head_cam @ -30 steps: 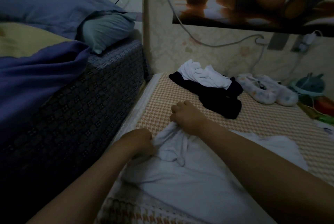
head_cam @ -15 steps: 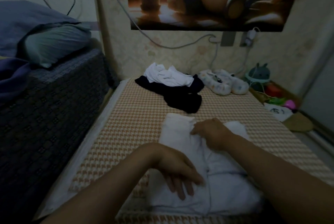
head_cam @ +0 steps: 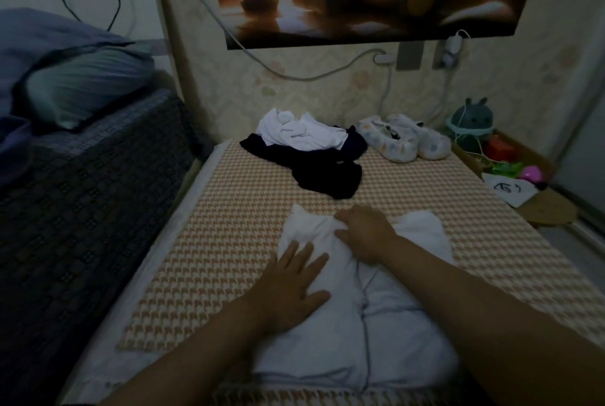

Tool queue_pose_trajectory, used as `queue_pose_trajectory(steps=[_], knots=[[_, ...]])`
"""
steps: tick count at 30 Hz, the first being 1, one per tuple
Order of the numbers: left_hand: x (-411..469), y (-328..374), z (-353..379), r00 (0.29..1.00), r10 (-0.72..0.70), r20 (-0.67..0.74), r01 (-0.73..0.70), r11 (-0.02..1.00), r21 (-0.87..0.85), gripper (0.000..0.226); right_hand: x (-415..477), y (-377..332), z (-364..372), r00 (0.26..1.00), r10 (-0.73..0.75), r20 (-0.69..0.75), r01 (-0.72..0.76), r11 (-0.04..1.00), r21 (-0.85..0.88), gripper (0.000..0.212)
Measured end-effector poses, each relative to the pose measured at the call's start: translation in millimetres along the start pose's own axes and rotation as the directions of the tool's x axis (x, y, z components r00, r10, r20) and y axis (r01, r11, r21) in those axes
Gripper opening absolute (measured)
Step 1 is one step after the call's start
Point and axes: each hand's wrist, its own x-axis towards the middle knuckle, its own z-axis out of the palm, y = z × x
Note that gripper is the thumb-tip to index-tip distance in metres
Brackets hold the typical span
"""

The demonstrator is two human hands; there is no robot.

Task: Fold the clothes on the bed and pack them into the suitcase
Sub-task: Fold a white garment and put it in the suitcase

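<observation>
White garment (head_cam: 314, 350) lies part-folded on the near end of the checked mat (head_cam: 229, 242), my left hand (head_cam: 294, 287) pressing it flat with fingers spread, my right hand (head_cam: 365, 232) pinching its far edge; I should draw that edge over squarely, smoothing outward.

The low bed (head_cam: 491, 261) is covered by a mat (head_cam: 229, 242) in an orange-and-cream houndstooth weave, with a pale sheet (head_cam: 173, 242) showing along its left edge. A folded white garment (head_cam: 409, 324) lies on the near part. Toward the far end lies a crumpled dark garment (head_cam: 327, 176), a rumpled white garment (head_cam: 301, 137) heaped over its far part. Just right of them, a pair of spotted slippers (head_cam: 402, 143) sits by the wall
</observation>
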Motion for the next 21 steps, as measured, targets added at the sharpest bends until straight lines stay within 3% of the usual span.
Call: queue_pose_trajectory(steps=[2, 4, 6, 8, 10, 12, 15, 17, 21], knots=[[-7, -5, -3, 0.996, 0.061, -0.060, -0.060, 0.998, 0.015, 0.068, 7, -4, -8, 0.983, 0.006, -0.183, -0.013, 0.999, -0.036, 0.029], [-12, -8, -3, 0.977, 0.178, -0.117, -0.167, 0.982, 0.092, 0.068, 12, -4, -19, 0.964, 0.030, -0.265, -0.049, 0.997, -0.067, 0.026], [-13, -5, -4, 0.960, 0.271, -0.069, -0.258, 0.954, 0.155, 0.066, 11, 3, -23, 0.969, 0.068, -0.237, -0.086, 0.994, -0.065, 0.021], [-7, 3, -12, 0.963, 0.270, 0.000, -0.269, 0.960, 0.070, 0.064, 2, 14, -18, 0.987, 0.073, -0.146, -0.088, 0.991, -0.099, 0.021], [5, 14, -21, 0.956, 0.270, -0.111, -0.276, 0.961, -0.035, 0.064, -6, 21, -17, 0.991, 0.031, -0.131, -0.039, 0.997, -0.059, 0.033], [16, 28, -28, 0.954, 0.258, -0.150, -0.260, 0.966, 0.007, 0.077, -11, 21, -22, 0.984, -0.012, -0.176, 0.020, 0.999, 0.042, 0.032], [29, 47, -21, 0.981, 0.141, 0.134, -0.153, 0.985, 0.085, 0.088, -28, 20, -33, 0.997, -0.025, 0.074, 0.007, 0.973, 0.230, 0.034], [36, 51, -19, 0.974, 0.076, 0.213, -0.097, 0.991, 0.088, 0.086, -40, 27, -33, 0.979, -0.039, 0.202, -0.020, 0.959, 0.283, 0.036], [48, 70, -38, 0.993, 0.105, 0.059, -0.110, 0.991, 0.077, 0.066, -64, 65, -50, 0.990, 0.136, 0.026, -0.137, 0.937, 0.321, 0.036]])
